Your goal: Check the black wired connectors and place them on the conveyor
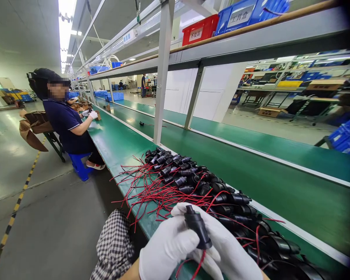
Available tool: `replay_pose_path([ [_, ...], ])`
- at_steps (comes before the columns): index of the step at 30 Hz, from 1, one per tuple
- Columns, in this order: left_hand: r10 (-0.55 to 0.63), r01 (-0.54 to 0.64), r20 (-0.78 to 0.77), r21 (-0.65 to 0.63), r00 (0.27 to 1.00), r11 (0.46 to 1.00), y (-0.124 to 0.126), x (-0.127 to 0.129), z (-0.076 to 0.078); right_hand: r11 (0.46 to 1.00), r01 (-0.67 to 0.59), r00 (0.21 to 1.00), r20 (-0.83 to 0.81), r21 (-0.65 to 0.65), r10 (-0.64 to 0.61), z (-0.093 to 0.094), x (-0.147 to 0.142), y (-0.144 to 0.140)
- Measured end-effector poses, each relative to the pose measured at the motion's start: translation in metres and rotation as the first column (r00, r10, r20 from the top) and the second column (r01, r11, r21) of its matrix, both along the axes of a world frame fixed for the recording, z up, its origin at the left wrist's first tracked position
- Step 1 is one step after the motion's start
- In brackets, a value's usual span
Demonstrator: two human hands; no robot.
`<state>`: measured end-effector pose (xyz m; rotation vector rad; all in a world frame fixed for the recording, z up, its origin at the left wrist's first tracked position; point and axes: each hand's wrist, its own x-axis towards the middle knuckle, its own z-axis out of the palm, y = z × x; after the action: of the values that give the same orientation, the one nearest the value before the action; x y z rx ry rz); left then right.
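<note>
Here both gloved hands meet low in the view over the near edge of the green desk. The left hand wraps from the left, its fingers curled and pressed against a black plug. The right hand closes from the right and behind, its fingers bent round the top of the same plug. So the plug sits pinched between the two hands, tilted, its narrow end up, with a red wire trailing down from its lower end between the palms.

Just beyond the hands lies a pile of like black plugs with red wires, running along the desk from beside a white post toward the lower right. The wires fan out leftward, some over the desk edge. A checked cloth shows at lower left, below the desk edge.

Farther along the same desk a co-worker in a dark shirt sits on a blue stool, white-gloved hands on the desk. A small black part lies alone well beyond the pile. Overhead, a shelf carries a red bin and a blue bin, both labelled.
</note>
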<state>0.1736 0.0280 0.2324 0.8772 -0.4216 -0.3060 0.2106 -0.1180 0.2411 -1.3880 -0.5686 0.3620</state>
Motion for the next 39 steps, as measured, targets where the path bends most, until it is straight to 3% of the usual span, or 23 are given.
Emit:
replay_pose_path([
  [2,0.195,-0.214,0.132,0.150,0.972,0.965,0.006,-0.001,0.005,0.989,0.026,0.977,0.212,-0.147,0.006,0.004,0.003,-0.010],
  [4,0.311,-0.371,0.252,0.241,0.916,0.897,0.012,-0.002,0.007,0.967,0.114,0.908,0.419,-0.228,-0.009,0.010,0.003,-0.014],
  [7,0.314,-0.445,0.386,0.320,0.868,0.837,0.017,-0.002,0.005,0.936,0.266,0.781,0.620,-0.231,-0.069,0.022,-0.003,-0.010],
  [10,0.306,-0.453,0.411,0.329,0.859,0.829,0.018,0.000,0.000,0.941,0.279,0.708,0.703,-0.190,-0.068,0.026,-0.007,-0.004],
  [13,0.334,-0.488,0.422,0.336,0.843,0.806,0.015,0.001,-0.005,0.949,0.231,0.757,0.652,-0.214,-0.037,0.023,-0.007,-0.004],
  [16,0.397,-0.590,0.482,0.364,0.781,0.720,0.012,0.000,-0.008,0.968,0.131,0.887,0.461,-0.214,-0.018,0.015,-0.001,-0.007],
  [19,0.450,-0.647,0.483,0.407,0.751,0.644,0.009,-0.002,-0.005,0.991,0.037,0.963,0.269,-0.125,-0.002,0.001,0.008,-0.012],
  [20,0.452,-0.624,0.443,0.412,0.774,0.664,0.008,-0.002,-0.004,0.995,0.018,0.975,0.221,-0.096,0.004,-0.005,0.011,-0.012],
  [22,0.393,-0.494,0.316,0.376,0.864,0.784,0.004,-0.001,-0.003,0.999,-0.021,0.993,0.111,-0.033,0.025,-0.018,0.015,-0.011],
  [24,0.281,-0.320,0.185,0.232,0.942,0.919,-0.001,0.001,-0.006,0.994,-0.106,0.994,-0.022,0.032,0.107,-0.031,0.014,-0.005],
  [25,0.234,-0.251,0.133,0.133,0.963,0.959,-0.004,0.003,-0.010,0.988,-0.143,0.986,-0.076,0.060,0.147,-0.035,0.012,-0.001],
  [28,0.157,-0.156,0.035,-0.018,0.987,0.988,-0.010,0.010,-0.023,0.987,-0.152,0.976,-0.149,0.058,0.159,-0.032,0.007,0.008],
  [31,0.178,-0.183,0.047,0.139,0.983,0.973,-0.005,0.013,-0.034,0.987,0.077,0.996,0.047,-0.141,-0.071,0.006,0.017,-0.005],
  [32,0.220,-0.231,0.072,0.212,0.973,0.950,0.000,0.014,-0.037,0.942,0.242,0.958,0.208,-0.234,-0.195,0.026,0.025,-0.016],
  [33,0.274,-0.289,0.092,0.277,0.957,0.916,0.005,0.015,-0.038,0.844,0.454,0.858,0.396,-0.286,-0.328,0.049,0.035,-0.031],
  [34,0.326,-0.341,0.103,0.323,0.940,0.883,0.011,0.016,-0.040,0.654,0.671,0.699,0.591,-0.349,-0.402,0.074,0.046,-0.048],
  [35,0.370,-0.383,0.105,0.353,0.923,0.854,0.016,0.017,-0.042,0.350,0.893,0.416,0.814,-0.283,-0.404,0.098,0.059,-0.066],
  [36,0.409,-0.414,0.097,0.370,0.908,0.832,0.020,0.018,-0.045,0.042,0.983,0.186,0.962,-0.181,-0.202,0.120,0.074,-0.084],
  [37,0.440,-0.438,0.087,0.378,0.894,0.816,0.024,0.020,-0.048,-0.074,0.986,0.142,0.985,-0.149,-0.094,0.138,0.090,-0.101],
  [39,0.473,-0.464,0.078,0.386,0.878,0.797,0.027,0.021,-0.057,-0.171,0.971,0.176,0.984,-0.168,0.032,0.160,0.127,-0.130],
])
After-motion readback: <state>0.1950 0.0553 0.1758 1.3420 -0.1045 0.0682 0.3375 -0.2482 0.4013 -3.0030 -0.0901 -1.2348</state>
